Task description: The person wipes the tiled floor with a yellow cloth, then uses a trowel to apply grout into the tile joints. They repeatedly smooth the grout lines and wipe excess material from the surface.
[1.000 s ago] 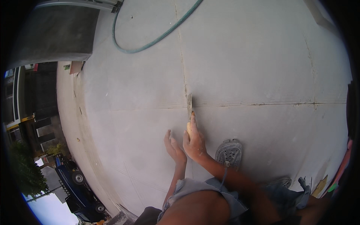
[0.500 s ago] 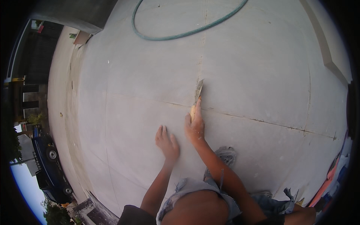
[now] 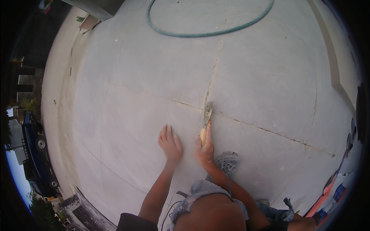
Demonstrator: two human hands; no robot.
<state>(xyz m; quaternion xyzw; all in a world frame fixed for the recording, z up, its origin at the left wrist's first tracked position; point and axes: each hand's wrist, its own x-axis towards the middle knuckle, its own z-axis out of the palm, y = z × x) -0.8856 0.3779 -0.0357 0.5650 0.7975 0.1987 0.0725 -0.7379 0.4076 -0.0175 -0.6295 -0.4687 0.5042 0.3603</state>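
In my right hand (image 3: pixel 205 151) is a putty knife (image 3: pixel 208 109) with a pale wooden handle, my fingers wrapped round it and one finger stretched along toward the blade. Its worn, smeared metal blade points away from me, beside the crossing of two joint lines (image 3: pixel 249 124) in the grey concrete floor (image 3: pixel 138 65). Whether the blade touches the floor I cannot tell. My left hand (image 3: pixel 169 144) is empty, fingers stretched out, palm down at or just over the floor, left of the knife.
A green hose (image 3: pixel 192 35) curves across the far floor. My grey clog (image 3: pixel 227 163) stands right of my right forearm. A low wall (image 3: pixel 334 65) runs along the right, a pillar base (image 3: pixel 96 9) stands far left, and a dark blue vehicle (image 3: pixel 34 154) is beyond the left edge.
My right hand has drawn the putty knife back toward me, from beyond the cross joint to about the crossing. My left hand stays stretched out in nearly the same place. The view has shifted slightly.
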